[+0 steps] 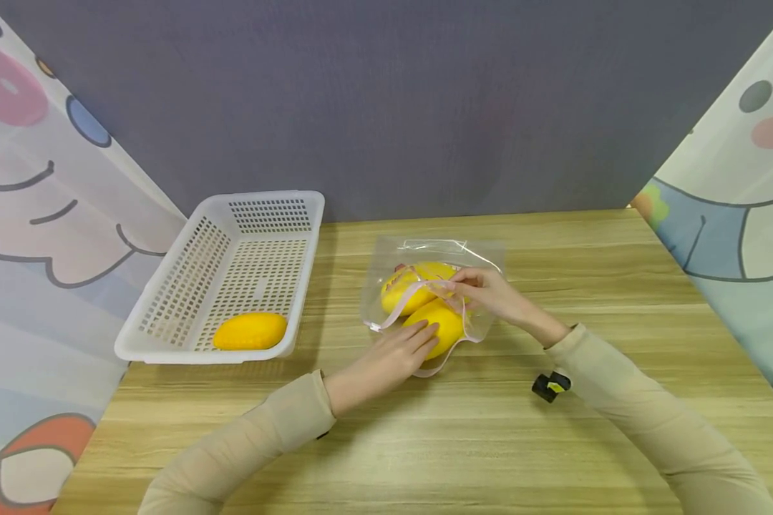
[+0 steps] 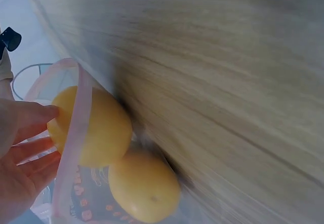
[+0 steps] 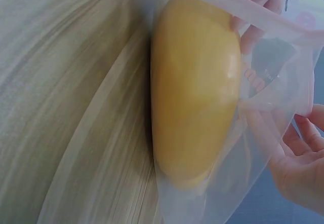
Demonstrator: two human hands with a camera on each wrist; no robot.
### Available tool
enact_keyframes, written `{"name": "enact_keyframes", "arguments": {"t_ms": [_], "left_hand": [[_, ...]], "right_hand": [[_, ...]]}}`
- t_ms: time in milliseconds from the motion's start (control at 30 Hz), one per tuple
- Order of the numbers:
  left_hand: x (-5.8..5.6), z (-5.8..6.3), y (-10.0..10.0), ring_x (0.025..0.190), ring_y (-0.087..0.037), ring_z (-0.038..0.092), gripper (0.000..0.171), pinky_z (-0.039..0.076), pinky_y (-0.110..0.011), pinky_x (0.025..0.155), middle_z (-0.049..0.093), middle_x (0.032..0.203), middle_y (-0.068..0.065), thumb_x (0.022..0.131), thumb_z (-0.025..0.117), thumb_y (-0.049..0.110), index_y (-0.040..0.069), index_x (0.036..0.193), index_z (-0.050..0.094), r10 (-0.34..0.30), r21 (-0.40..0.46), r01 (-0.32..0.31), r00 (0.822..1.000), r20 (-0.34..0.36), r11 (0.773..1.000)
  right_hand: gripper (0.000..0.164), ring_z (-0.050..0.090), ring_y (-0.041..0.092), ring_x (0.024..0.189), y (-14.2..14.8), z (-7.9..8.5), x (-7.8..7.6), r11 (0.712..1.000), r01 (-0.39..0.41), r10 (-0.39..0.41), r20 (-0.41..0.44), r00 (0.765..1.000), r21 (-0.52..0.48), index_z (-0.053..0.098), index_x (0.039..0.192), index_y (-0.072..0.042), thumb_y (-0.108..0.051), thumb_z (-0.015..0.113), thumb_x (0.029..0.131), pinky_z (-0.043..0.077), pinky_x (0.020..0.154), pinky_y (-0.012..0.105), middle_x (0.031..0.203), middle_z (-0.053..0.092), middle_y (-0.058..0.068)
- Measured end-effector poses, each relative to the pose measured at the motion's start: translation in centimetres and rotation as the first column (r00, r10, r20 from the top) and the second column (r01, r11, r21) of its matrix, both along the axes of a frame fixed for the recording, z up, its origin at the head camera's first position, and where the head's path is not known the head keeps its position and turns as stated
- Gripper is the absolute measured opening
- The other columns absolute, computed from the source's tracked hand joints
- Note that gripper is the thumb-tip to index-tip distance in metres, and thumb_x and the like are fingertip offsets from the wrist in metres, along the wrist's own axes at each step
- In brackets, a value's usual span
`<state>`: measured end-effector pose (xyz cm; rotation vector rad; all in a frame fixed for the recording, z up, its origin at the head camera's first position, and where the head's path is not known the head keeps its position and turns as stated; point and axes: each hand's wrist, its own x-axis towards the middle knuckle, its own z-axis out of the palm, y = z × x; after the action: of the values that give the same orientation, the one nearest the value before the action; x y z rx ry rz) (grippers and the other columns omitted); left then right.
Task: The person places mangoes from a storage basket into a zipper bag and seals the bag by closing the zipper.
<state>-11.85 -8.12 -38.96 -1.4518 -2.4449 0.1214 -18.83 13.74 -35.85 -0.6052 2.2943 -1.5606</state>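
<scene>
A clear plastic bag (image 1: 375, 286) with pink trim lies on the table, its mouth facing the person. Two yellow mangoes are inside: one mango (image 1: 396, 293) farther in, another mango (image 1: 447, 325) near the mouth. My left hand (image 1: 389, 357) rests its fingers on the nearer mango, also visible in the left wrist view as a mango (image 2: 104, 127) behind the pink strip. At the bag's right side, my right hand (image 1: 492, 293) pinches the pink-trimmed edge between thumb and fingers. In the right wrist view, the clear film covers the mango (image 3: 195, 87).
Left of the bag stands a white perforated plastic basket (image 1: 305, 286) with one mango (image 1: 250, 331) in its near right corner. A small black object (image 1: 550, 387) is by the right sleeve. A grey panel (image 1: 393, 107) rises behind the wooden table (image 1: 592, 286).
</scene>
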Motion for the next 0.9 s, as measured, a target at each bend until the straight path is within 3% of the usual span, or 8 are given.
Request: {"name": "enact_keyframes", "arguments": {"t_ms": [233, 600, 900], "left_hand": [[-0.6, -0.2, 0.7, 0.114, -0.025, 0.047, 0.036, 0.040, -0.032, 0.095, 0.050, 0.125, -0.011, 0.082, 0.057, 0.000, 0.003, 0.117, 0.056, -0.002, 0.030, 0.003, 0.999, -0.040, 1.000], [-1.2, -0.3, 1.7, 0.112, -0.023, 0.049, 0.035, 0.037, -0.029, 0.097, 0.053, 0.122, -0.009, 0.081, 0.057, 0.001, 0.004, 0.116, 0.057, 0.019, -0.022, -0.022, 0.989, -0.146, 1.000], [-1.9, -0.5, 2.3, 0.113, -0.023, 0.048, 0.034, 0.037, -0.029, 0.097, 0.053, 0.121, -0.009, 0.083, 0.054, 0.001, 0.003, 0.117, 0.056, 0.037, -0.001, -0.037, 0.990, -0.139, 0.999]], "right_hand": [[0.024, 0.057, 0.019, 0.078, 0.0, 0.2, 0.0, 1.000, 0.007, -0.006, 0.022, 1.000, -0.019, 0.058, 0.098, 0.007, -0.014, 0.049, 0.090, 0.054, 0.064, 0.033, 0.093, 0.059, 0.019], [0.023, 0.057, 0.016, 0.079, -0.1, 0.4, 0.1, 0.999, 0.015, -0.012, 0.048, 0.999, -0.044, 0.056, 0.099, 0.009, -0.010, 0.049, 0.090, 0.053, 0.065, 0.031, 0.093, 0.058, 0.019], [0.022, 0.059, 0.018, 0.079, -0.1, 0.6, 0.1, 0.999, 0.016, -0.015, 0.031, 0.999, -0.034, 0.057, 0.098, 0.008, -0.011, 0.049, 0.090, 0.053, 0.064, 0.033, 0.093, 0.061, 0.020]]}}
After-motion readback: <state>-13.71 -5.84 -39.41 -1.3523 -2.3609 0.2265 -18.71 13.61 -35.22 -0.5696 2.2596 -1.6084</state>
